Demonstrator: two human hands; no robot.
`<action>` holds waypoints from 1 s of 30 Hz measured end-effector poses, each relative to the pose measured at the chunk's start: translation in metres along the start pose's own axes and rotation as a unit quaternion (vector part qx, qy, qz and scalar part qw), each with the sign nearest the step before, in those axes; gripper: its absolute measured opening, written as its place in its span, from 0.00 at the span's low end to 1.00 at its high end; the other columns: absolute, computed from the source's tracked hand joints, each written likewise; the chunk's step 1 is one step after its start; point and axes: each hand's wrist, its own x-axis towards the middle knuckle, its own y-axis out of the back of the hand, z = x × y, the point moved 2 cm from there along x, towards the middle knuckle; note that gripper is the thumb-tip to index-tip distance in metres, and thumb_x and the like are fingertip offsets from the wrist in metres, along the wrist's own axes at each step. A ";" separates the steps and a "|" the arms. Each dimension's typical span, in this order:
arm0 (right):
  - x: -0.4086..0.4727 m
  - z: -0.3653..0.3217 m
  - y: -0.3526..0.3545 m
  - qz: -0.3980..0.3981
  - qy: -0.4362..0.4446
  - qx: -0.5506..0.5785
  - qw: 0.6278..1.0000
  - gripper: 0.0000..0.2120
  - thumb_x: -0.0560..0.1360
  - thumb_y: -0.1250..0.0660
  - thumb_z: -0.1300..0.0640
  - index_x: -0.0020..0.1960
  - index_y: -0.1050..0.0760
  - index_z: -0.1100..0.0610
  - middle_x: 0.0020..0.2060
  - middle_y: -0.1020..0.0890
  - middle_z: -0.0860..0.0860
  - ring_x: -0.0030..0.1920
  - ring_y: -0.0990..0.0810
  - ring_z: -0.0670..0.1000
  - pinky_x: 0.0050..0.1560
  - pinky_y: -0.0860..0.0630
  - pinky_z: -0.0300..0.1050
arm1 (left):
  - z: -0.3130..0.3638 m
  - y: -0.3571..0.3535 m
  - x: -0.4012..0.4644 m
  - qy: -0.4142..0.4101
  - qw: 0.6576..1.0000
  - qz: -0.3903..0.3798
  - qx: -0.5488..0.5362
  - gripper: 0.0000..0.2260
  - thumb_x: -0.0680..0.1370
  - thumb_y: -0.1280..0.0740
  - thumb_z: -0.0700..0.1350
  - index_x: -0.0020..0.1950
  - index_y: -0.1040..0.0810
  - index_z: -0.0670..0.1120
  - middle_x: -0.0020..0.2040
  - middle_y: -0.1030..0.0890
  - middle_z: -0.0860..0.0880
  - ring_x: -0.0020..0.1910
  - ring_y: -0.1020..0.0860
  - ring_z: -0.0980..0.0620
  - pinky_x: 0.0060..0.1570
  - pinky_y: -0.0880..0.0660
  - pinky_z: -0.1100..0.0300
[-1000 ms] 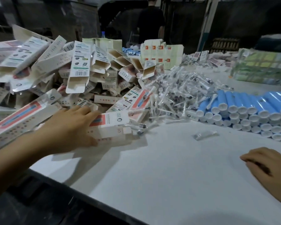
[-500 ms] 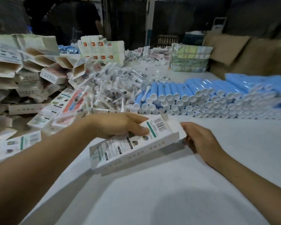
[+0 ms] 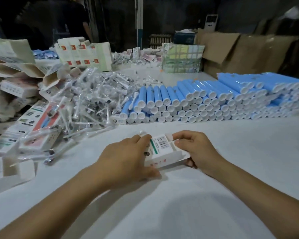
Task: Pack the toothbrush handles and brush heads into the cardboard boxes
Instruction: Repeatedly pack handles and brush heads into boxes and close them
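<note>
A white cardboard box [image 3: 162, 149] with a barcode lies on the white table [image 3: 179, 213] in front of me, held by both hands. My left hand [image 3: 126, 159] covers its left part from above. My right hand [image 3: 195, 149] grips its right end, fingers at the end flap. A stack of blue toothbrush handles [image 3: 205, 100] with white caps lies behind, to the right. A heap of brush heads [image 3: 93, 100] in clear wrappers lies behind, to the left.
Several empty printed boxes [image 3: 16, 80] are piled at the left, some reaching the table's near left edge. More white cartons [image 3: 83, 52], a taped bundle [image 3: 181, 59] and brown cardboard [image 3: 240, 50] stand at the back. A person stands far left behind.
My left hand took a box from the left pile and brought it to the table's middle. My right hand came in and took its right end. The view swung right.
</note>
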 end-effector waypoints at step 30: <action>0.167 -0.136 0.028 0.208 0.040 -0.442 0.872 0.34 0.74 0.35 0.55 0.75 0.47 0.56 0.47 0.29 0.53 0.38 0.26 0.55 0.29 0.32 0.44 | 0.010 -0.026 -0.011 -0.072 0.982 0.154 0.085 0.31 0.69 0.32 0.63 0.64 0.25 0.44 0.47 0.21 0.49 0.43 0.24 0.46 0.40 0.27 0.52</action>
